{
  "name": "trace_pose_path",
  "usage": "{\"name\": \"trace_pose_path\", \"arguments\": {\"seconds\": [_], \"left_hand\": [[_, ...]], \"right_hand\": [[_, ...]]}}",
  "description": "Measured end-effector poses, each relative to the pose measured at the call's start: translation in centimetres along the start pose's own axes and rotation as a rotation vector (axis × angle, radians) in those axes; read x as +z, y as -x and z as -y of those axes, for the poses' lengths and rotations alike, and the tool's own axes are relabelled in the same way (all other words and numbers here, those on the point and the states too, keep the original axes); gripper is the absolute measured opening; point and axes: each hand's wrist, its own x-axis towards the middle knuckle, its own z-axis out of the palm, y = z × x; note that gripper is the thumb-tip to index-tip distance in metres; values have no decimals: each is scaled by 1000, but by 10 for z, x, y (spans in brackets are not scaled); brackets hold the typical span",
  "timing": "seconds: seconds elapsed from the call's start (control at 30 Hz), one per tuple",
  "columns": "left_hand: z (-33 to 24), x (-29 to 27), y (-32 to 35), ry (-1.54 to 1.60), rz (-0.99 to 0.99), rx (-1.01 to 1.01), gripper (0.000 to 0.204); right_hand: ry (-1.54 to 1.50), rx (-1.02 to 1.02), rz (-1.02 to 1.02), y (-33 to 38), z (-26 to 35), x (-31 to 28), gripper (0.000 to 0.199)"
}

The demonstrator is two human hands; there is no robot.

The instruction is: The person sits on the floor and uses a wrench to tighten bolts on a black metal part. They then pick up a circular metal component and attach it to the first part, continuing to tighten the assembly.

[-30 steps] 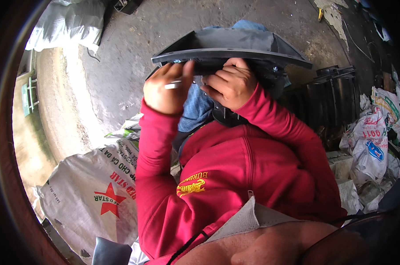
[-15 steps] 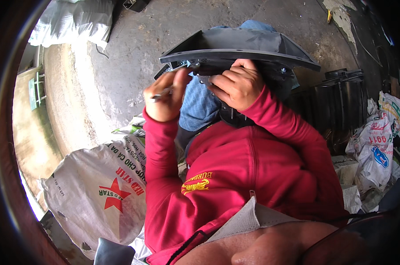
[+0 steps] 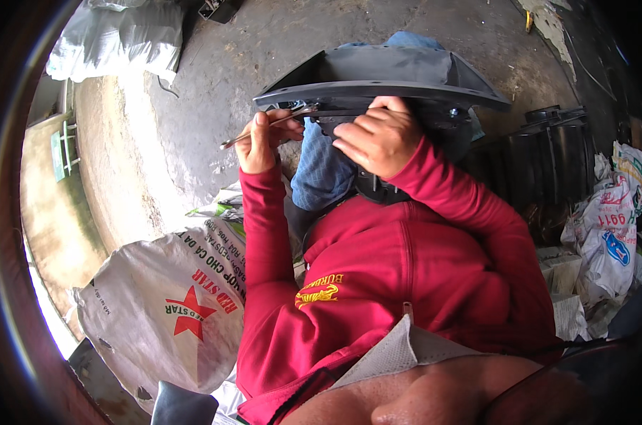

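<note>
Across my lap lies a large black plastic part [image 3: 413, 90], a tray-like piece with a curved rim and slanted walls. My left hand [image 3: 258, 142] pinches a slim metal wrench [image 3: 237, 139] between thumb and fingers. The wrench's far end reaches a bolt by the left underside of the part's rim. Curled against the middle of the part's underside, my right hand [image 3: 379, 138] grips it, with some fingertips hidden behind the rim. A shiny bolt [image 3: 454, 113] shows under the rim to the right.
A white printed sack [image 3: 158, 312] bulges beside my left arm. Several stacked black plastic parts [image 3: 551, 152] stand at the right, with another white sack [image 3: 604, 241] nearer. Plastic-wrapped goods [image 3: 119, 39] sit at the far left on the grey floor [image 3: 222, 78].
My left hand has turned and opened out its grip, so the wrench now shows lengthwise, angled up to the rim. My right hand stays nearly in place on the black part.
</note>
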Motion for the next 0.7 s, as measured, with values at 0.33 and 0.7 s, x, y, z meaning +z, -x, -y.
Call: {"name": "trace_pose_path", "arguments": {"seconds": [0.33, 0.7], "left_hand": [[-71, 78, 3, -1154, 39, 543, 7], [-2, 18, -3, -88, -24, 9, 46]], "right_hand": [[-32, 46, -4, -2, 1, -4, 14], [-6, 1, 43, 1, -6, -1, 16]]}}
